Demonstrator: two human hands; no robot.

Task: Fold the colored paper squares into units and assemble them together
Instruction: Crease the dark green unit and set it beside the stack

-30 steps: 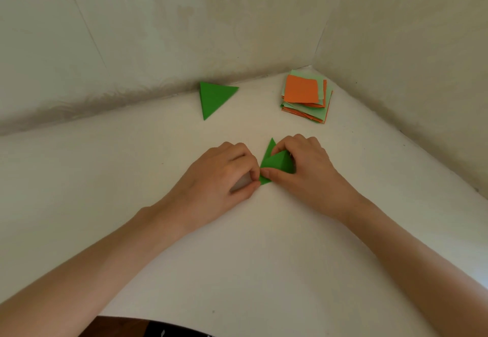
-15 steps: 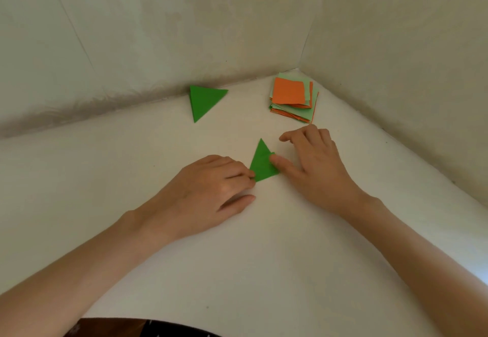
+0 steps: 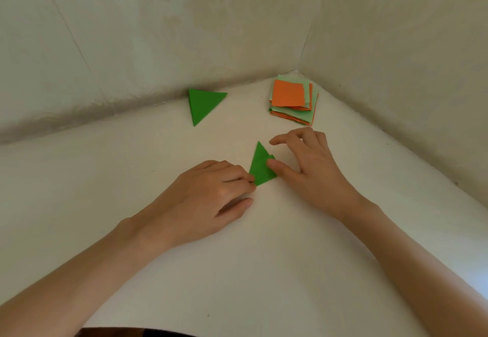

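A small folded green paper triangle lies flat on the white table, its point facing away from me. My left hand rests on the table with its fingertips pressing the triangle's near left corner, the thumb lying apart on the table. My right hand presses its thumb tip on the triangle's right edge, where a small flap sticks out. Its other fingers are spread and lifted off the paper. A larger folded green triangle lies further back by the wall.
A stack of orange and pale green paper squares sits in the far corner where two pale walls meet. The right wall runs along the table's right side, close behind my right hand.
My right hand has let go of the small triangle and opened, leaving only the thumb on it. The paper now lies flat. The left hand went from pinching to pressing its corner.
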